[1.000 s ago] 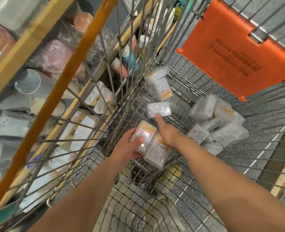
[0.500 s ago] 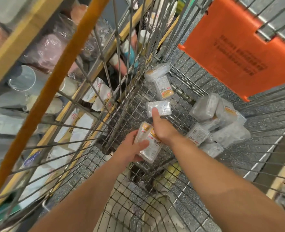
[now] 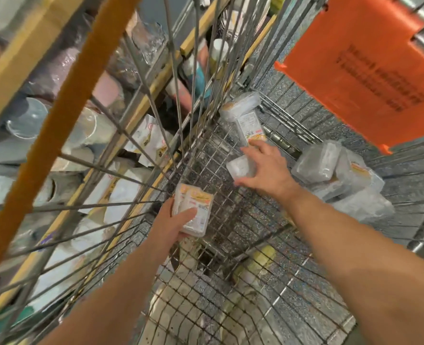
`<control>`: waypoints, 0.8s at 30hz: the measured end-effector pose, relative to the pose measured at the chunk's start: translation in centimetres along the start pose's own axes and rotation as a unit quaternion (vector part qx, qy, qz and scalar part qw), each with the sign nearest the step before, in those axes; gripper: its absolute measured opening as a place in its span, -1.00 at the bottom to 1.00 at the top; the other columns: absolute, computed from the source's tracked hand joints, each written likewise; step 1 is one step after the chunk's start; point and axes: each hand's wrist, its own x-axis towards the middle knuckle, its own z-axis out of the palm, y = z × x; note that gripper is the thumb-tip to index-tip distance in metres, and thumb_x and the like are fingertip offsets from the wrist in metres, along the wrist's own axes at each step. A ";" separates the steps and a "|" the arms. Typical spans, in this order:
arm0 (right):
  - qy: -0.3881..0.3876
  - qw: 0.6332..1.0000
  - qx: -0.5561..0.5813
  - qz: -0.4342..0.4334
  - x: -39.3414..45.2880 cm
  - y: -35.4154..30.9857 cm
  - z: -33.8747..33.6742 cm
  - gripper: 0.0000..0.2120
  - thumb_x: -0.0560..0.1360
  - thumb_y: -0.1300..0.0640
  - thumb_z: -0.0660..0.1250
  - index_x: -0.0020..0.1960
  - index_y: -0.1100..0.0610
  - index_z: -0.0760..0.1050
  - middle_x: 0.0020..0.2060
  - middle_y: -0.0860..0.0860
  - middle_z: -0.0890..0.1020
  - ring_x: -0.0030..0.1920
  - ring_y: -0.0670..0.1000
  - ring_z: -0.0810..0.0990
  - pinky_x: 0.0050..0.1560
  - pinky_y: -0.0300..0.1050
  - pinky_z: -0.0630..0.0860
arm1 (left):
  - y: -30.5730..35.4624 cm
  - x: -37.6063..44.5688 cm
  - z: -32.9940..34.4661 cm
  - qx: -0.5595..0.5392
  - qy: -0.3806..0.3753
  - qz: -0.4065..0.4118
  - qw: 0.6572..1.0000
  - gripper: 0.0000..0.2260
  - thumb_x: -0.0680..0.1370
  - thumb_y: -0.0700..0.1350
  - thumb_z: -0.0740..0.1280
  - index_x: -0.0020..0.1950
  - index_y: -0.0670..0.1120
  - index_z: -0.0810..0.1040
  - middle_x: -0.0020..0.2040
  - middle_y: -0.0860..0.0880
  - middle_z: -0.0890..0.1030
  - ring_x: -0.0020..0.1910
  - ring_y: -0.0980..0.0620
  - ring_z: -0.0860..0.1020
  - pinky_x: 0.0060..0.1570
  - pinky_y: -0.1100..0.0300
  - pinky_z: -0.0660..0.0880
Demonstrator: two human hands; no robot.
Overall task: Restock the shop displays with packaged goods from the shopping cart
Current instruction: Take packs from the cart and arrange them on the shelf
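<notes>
I look down into a wire shopping cart (image 3: 230,245). My left hand (image 3: 173,225) grips two clear plastic packs with orange labels (image 3: 194,207) held together above the cart floor. My right hand (image 3: 268,168) has reached farther in and closes its fingers and thumb round a single clear pack (image 3: 240,168) lying on the mesh. Two more packs (image 3: 245,115) lie just beyond it at the cart's far corner. A heap of the same clear packs (image 3: 342,178) sits at the right side of the cart.
An orange plastic flap (image 3: 360,70) hangs at the cart's far end. Left of the cart, wooden-edged shelves (image 3: 141,105) hold wrapped cups, bowls and white packets. The cart's yellow-coated rail (image 3: 64,120) crosses the left foreground. Speckled floor shows through the mesh.
My right hand let go of the packs in my left hand and moved forward onto the single pack on the mesh. My left hand now holds both labelled packs alone.
</notes>
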 end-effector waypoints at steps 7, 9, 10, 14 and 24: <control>0.058 0.979 0.172 0.090 -1.6 -0.2 1.5 -0.42 0.38 0.09 0.48 0.36 0.01 0.40 0.47 -0.01 0.15 0.44 0.09 0.19 0.46 0.08 0.28 | -1.3 -1.1 0.1 -0.039 0.004 -0.005 0.999 -0.59 0.55 -0.21 0.38 0.36 0.00 0.38 0.11 -0.01 0.62 0.00 -0.02 0.64 -0.10 0.11 0.57; 0.088 0.884 0.438 0.142 -2.8 -0.4 1.6 -0.54 0.46 0.18 0.40 0.34 0.08 0.43 0.27 0.05 0.40 0.25 0.04 0.43 0.16 -0.06 0.53 | -1.2 -1.5 0.4 -0.048 -0.006 -0.006 0.999 -0.59 0.55 -0.22 0.38 0.36 0.00 0.38 0.12 -0.03 0.61 0.01 -0.02 0.64 -0.11 0.13 0.58; 0.077 0.786 0.592 0.163 -3.4 -0.6 1.4 -0.59 0.47 0.18 0.38 0.31 0.15 0.46 0.11 0.06 0.50 0.10 0.03 0.50 -0.02 -0.13 0.55 | -1.1 -1.8 0.7 -0.054 -0.010 -0.006 0.998 -0.58 0.55 -0.22 0.38 0.38 -0.01 0.38 0.15 -0.05 0.60 0.03 -0.03 0.64 -0.09 0.10 0.59; 0.031 0.520 0.828 0.206 -7.6 -2.1 1.5 -0.57 0.49 -0.10 0.17 0.19 0.17 0.51 0.00 0.18 0.62 0.05 0.15 0.57 -0.04 -0.03 0.54 | 0.7 -3.9 2.4 -0.059 -0.057 0.031 0.996 -0.48 0.47 -0.15 0.47 0.40 -0.05 0.40 0.19 -0.10 0.60 0.02 -0.06 0.64 -0.12 0.08 0.59; 0.048 0.465 0.883 0.034 -22.6 -7.6 -6.8 -0.03 0.20 -0.07 0.55 0.51 0.07 0.24 0.47 0.26 0.32 0.44 0.35 0.32 0.28 0.51 0.29 | 8.3 -17.4 3.4 -0.023 -0.180 0.186 0.966 -0.45 0.41 -0.06 0.44 0.38 0.02 0.38 0.17 0.01 0.64 0.04 0.04 0.66 0.05 -0.01 0.57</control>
